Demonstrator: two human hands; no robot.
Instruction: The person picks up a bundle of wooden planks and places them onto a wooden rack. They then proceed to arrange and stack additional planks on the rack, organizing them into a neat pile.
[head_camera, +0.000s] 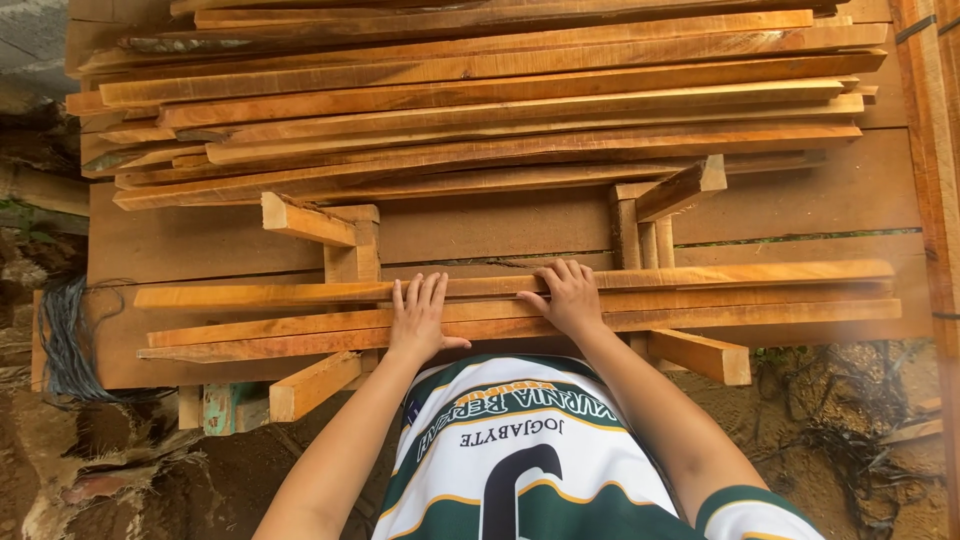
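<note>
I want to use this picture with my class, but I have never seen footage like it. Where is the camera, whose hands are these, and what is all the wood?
The camera sits on a person's head and looks down, so both bare hands are the wearer's own. The left hand lies flat, fingers spread, on a small stack of long wooden strips. The right hand rests on the same stack, fingers curled over a strip. Neither lifts anything. The strips lie on short wooden blocks. Behind is a larger pile of planks.
</note>
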